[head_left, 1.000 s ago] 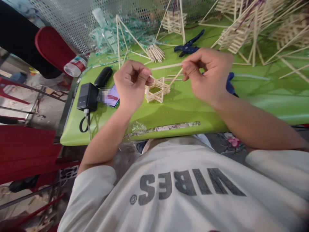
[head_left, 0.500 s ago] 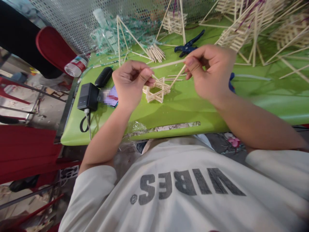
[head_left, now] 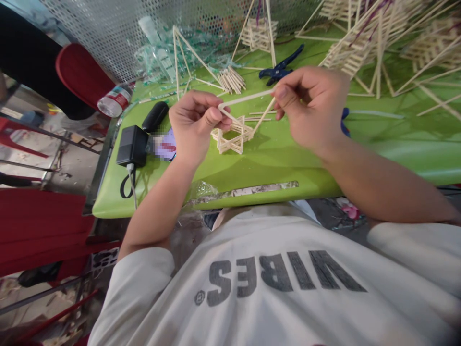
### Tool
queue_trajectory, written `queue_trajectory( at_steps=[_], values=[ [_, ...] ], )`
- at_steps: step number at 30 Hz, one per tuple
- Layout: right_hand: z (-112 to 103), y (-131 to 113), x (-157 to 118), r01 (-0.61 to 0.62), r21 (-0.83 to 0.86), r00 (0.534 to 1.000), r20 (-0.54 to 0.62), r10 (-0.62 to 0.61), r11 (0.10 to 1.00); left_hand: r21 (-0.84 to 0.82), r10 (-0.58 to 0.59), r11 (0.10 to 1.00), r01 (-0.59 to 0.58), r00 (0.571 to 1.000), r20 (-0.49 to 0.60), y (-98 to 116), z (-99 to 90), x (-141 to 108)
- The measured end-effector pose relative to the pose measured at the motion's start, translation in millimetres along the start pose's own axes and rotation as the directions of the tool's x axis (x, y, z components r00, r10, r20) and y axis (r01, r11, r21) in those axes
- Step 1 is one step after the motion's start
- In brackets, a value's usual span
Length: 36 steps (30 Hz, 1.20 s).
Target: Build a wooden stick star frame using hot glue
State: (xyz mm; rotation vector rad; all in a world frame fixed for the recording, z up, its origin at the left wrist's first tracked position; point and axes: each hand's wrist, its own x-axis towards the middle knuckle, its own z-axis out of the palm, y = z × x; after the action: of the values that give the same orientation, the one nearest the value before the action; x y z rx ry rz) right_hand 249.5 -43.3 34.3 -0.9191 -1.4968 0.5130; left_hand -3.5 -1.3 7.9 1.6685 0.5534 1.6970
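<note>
My left hand (head_left: pixel 198 120) pinches one end of a thin wooden stick (head_left: pixel 248 98), and my right hand (head_left: pixel 306 103) pinches its other end, so it spans the gap between them. From each hand another stick slants down toward a small star-shaped frame (head_left: pixel 230 144) of stacked wooden sticks on the green table. Whether those slanting sticks touch the star, I cannot tell. A few loose sticks (head_left: pixel 257 117) lie just behind the star. Blue-handled pliers (head_left: pixel 279 72) rest beyond my right hand, whose wrist partly covers another blue tool (head_left: pixel 345 122).
On the green table (head_left: pixel 389 154) are a black power bank (head_left: pixel 131 144) with a cable, a dark oblong case (head_left: pixel 155 115) and a phone (head_left: pixel 167 144). A bundle of sticks (head_left: pixel 232 80), a clear bottle (head_left: pixel 158 48) and several stick structures (head_left: pixel 353 53) stand farther back.
The left end of the held stick now shows more clearly at my left fingertips, where it meets a slanting stick. My hands have barely shifted; the view has moved slightly.
</note>
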Motion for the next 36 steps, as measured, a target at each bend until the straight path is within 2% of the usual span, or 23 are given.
queue_trajectory(
  at_steps=[5, 8, 11, 14, 16, 18, 22, 29, 32, 36],
  values=[
    [0.2, -0.6, 1.7, -0.037, 0.071, 0.999, 0.005, 0.037, 0.997, 0.000, 0.060, 0.998, -0.060, 0.998, 0.026, 4.2, -1.7, 0.6],
    [0.7, -1.2, 0.7, -0.051, 0.101, 0.999, 0.013, 0.050, 0.994, 0.028, 0.060, 0.998, -0.062, 0.994, 0.087, 10.7, -2.6, -1.1],
    [0.2, -1.8, -2.8, -0.051, 0.116, 0.999, 0.026, 0.048, 0.992, 0.139, 0.022, 0.989, -0.041, 0.990, 0.139, 15.1, -3.3, -4.2],
    [-1.5, -2.9, -7.6, -0.072, 0.107, 0.996, 0.068, 0.065, 0.992, 0.259, 0.029, 0.964, -0.059, 0.993, 0.117, 15.5, -3.1, -7.6],
    [-2.2, -4.2, -9.8, -0.090, 0.090, 0.992, 0.100, 0.081, 0.992, 0.294, 0.045, 0.953, -0.075, 0.993, 0.108, 15.4, -2.2, -9.7],
    [-1.9, -5.4, -10.3, -0.079, 0.067, 0.990, 0.122, 0.071, 0.995, 0.306, 0.024, 0.950, -0.068, 0.989, 0.145, 16.8, -0.8, -11.4],
    [1.2, -5.0, -7.5, 0.046, 0.028, 0.994, 0.101, -0.049, 0.999, 0.265, -0.019, 0.963, -0.044, 0.973, 0.230, 22.3, 2.0, -13.0],
    [5.6, 5.1, -5.2, 0.101, 0.024, 0.992, 0.067, -0.103, 0.995, 0.203, 0.007, 0.978, -0.051, 0.978, 0.210, 23.9, 2.1, -8.4],
    [6.3, 8.0, -3.5, 0.072, 0.070, 0.995, 0.070, -0.077, 0.995, 0.166, 0.017, 0.985, -0.052, 0.979, 0.205, 23.1, 1.7, -6.7],
    [6.9, 7.8, 0.7, -0.031, 0.194, 0.994, 0.105, 0.010, 0.981, 0.127, 0.000, 0.991, -0.027, 0.978, 0.207, 23.9, 2.0, -5.5]
  ],
)
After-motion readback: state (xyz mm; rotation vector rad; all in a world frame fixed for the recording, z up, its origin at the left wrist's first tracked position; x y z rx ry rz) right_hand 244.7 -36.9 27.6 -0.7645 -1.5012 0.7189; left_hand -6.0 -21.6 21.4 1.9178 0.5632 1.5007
